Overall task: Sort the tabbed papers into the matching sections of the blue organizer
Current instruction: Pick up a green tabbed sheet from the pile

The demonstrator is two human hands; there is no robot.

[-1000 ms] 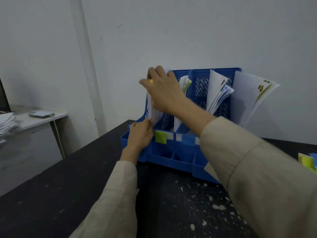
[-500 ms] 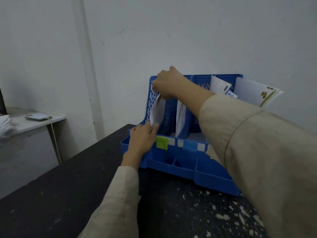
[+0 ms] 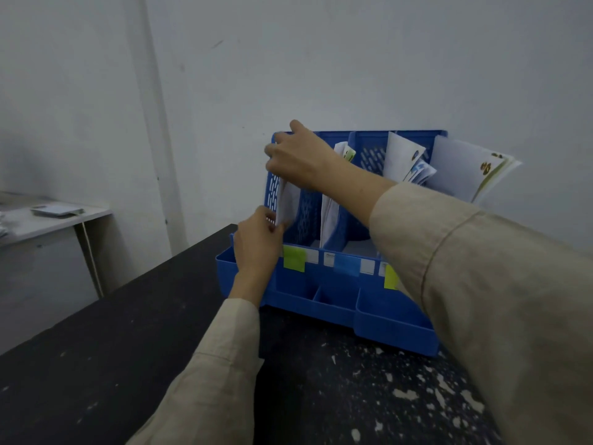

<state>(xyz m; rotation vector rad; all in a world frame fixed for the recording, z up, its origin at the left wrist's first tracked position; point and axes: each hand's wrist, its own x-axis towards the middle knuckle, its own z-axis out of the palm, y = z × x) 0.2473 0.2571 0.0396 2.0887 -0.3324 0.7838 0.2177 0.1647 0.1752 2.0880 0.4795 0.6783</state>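
- At the organizer's (image 3: 394, 326) leftmost section, a white sheet (image 3: 286, 203) is standing nearly upright, its long axis running from top to bottom, and is leaning against the perforated left wall.
- The right hand (image 3: 298, 159) is reaching across from the right and is gripping the sheet's top edge with curled fingers; the pinch itself is lying under the hand, so its exact form is hidden.
- The left hand (image 3: 258, 245) is pinching the sheet's lower corner, just beside the section's front lip.
- So the sheet is hanging below the right hand and rising above the left one; the left hand is sitting nearer the slot's floor and seems the better guide for seating the bottom edge.
- Other sheets (image 3: 465, 171) are already leaning in the sections to the right, and coloured tabs (image 3: 293, 258) are marking the front ledge.
- Both sleeves are crossing a dark table (image 3: 112, 348).
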